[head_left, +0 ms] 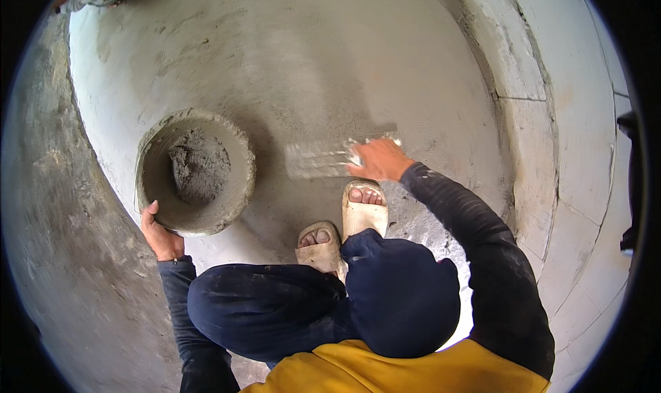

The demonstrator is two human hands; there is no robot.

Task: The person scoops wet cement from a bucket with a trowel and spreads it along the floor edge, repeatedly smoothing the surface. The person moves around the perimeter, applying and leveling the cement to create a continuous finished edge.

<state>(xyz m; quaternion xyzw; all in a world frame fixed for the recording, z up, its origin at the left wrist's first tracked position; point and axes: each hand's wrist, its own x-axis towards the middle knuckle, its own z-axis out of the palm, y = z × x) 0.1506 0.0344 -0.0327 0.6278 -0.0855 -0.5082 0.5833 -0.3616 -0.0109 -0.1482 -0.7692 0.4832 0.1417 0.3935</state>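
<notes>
Taking the middle of the view as the centre of the clock, a round, deep bucket with grey cement crust (238,148) is placed at 9 o'clock, on the smooth, grey, wet-looking floor (385,62). Its wide rim is rough and uneven, and the inner wall is coated with a thin, dull grey layer. Inside lies a lump of dark grey, crumbly mortar (206,169), which covers only part of the bottom; its left side looks more raised and broken, and its right side more flat and grainy.

The left hand (162,238) is at the 8 o'clock side of this bucket. Its grip is narrow, holding the bucket at the rim; the thumb is at the edge, while the other fingers are mostly hidden.

Just above the centre, toward 12 o'clock, there is a flat, rectangular, pale trowel (317,160), low over the floor. Its plate is blurred, so I cannot tell if it touches the surface. The right hand (383,160), near the centre toward 2 o'clock, has its grip closed on the trowel, and whitish stains show near the fingers. Toward 6 o'clock, just beside the trowel, are two dirty, cream-coloured sandals (365,218) on the person's feet
</notes>
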